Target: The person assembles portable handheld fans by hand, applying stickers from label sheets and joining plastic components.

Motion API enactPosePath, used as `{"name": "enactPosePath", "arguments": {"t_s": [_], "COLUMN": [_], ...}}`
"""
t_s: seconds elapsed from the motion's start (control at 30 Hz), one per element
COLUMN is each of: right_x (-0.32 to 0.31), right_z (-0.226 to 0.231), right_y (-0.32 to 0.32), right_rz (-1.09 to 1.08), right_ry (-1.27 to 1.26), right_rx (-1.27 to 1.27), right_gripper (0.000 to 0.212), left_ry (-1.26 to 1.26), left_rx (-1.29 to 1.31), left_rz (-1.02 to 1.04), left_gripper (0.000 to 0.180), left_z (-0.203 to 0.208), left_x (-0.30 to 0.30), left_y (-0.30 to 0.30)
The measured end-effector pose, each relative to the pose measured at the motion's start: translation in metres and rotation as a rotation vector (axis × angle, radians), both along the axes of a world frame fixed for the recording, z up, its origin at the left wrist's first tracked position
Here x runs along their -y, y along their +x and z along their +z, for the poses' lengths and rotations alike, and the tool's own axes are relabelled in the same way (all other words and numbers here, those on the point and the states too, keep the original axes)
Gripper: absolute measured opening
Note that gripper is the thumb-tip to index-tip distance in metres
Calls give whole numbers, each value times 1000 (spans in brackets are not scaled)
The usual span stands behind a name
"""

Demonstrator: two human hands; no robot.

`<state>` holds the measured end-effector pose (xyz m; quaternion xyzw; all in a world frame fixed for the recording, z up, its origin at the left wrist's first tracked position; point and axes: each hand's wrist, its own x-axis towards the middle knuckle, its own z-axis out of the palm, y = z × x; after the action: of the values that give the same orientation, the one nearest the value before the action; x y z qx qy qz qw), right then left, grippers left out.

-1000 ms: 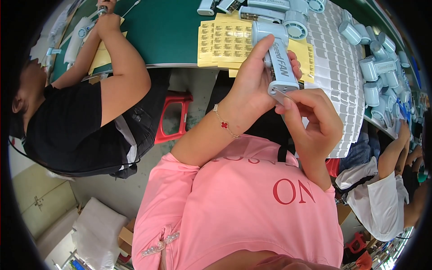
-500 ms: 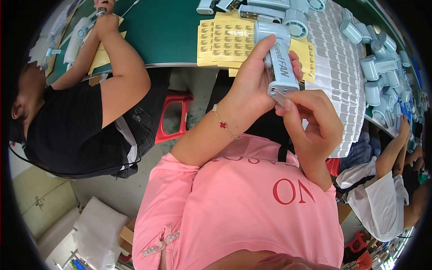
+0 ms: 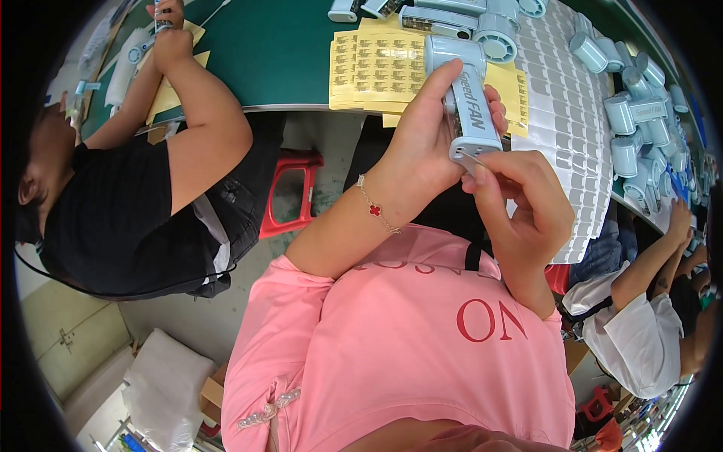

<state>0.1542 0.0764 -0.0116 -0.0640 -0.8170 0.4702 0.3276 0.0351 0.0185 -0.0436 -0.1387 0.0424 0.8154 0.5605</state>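
A light-blue handheld fan [image 3: 468, 98] lies in my left hand [image 3: 425, 135], whose thumb and fingers wrap around its handle. Its round head points away from me, over the table edge. My right hand [image 3: 527, 200] pinches a small thin grey sticker [image 3: 470, 161] between thumb and forefinger. One edge of that sticker is at the handle's near end face, where small holes show. Beneath the fan's head lie yellow sheets of printed labels [image 3: 388, 69]. To their right spreads a large white sheet of grey stickers [image 3: 561, 98], with rows of cut shapes.
More blue fans lie at the table's far edge [image 3: 444, 21] and in a heap [image 3: 640, 120] on the right. A co-worker in black [image 3: 128, 173] sits at left, near a red stool [image 3: 290, 196]. Another in white [image 3: 636, 339] works at right. The green table [image 3: 279, 56] extends leftward.
My hands and the fan stay almost in place, with only a slight shift at the sticker. The co-workers' hands at left and right have moved a little.
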Motion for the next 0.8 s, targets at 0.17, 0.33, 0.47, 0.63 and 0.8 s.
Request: {"name": "enactPosePath", "arguments": {"t_s": [0.17,0.33,0.47,0.63,0.8], "right_x": [2,4,3,2,2], "right_z": [0,-2,-2,-2,-1], "right_y": [0,0,0,-1,-1], "right_rz": [-28,-46,-54,-67,-74], "right_ry": [-40,-48,-32,-36,-64], "right_rx": [3,-14,-13,-8,0], "right_gripper": [13,12,11,10,8], "left_ry": [-7,43,18,80,76], "left_rx": [19,77,60,50,29], "left_rz": [5,-19,-9,-4,5], "left_gripper": [38,38,38,38,38], "left_z": [0,-1,0,-1,0], "left_x": [-1,-1,-1,1,0], "left_y": [1,2,4,5,6]}}
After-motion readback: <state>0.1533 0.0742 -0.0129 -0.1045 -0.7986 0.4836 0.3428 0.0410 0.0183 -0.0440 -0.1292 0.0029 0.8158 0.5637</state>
